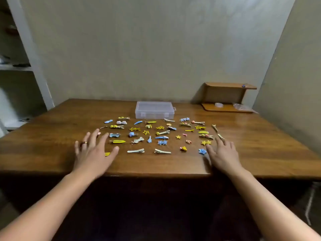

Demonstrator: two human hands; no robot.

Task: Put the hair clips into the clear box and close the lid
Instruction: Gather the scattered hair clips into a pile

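Head view, looking forward and down. Hidden or unclear: a yellow clip [107, 154] is half covered by the left hand [92, 150] at lower centre-left; a small pink item near that hand's fingertips is too small to identify. The contents of the clear box [154, 110] cannot be made out through its frosted walls; its lid lies flat on top, and whether the front latches are fastened cannot be told. Both forearms run off the lower frame corners.

Edges and room: the bench [52, 136] has bare wood to the left and right of the spread, and a bare strip between the nearest clips and its front edge. The box stands just behind the spread, at centre.

Task items: the hair clips [156, 134], yellow, blue and metallic, lie scattered in loose rows at mid-frame, none in the hands.

Grip: left hand with fingers spread, a ring on one finger, holding nothing; right hand [223, 153] with fingers extended, beside a blue star clip [202, 151] and holding nothing. Whether either touches the wood cannot be told.

Upper right: a small wooden shelf [227, 97] against the wall.
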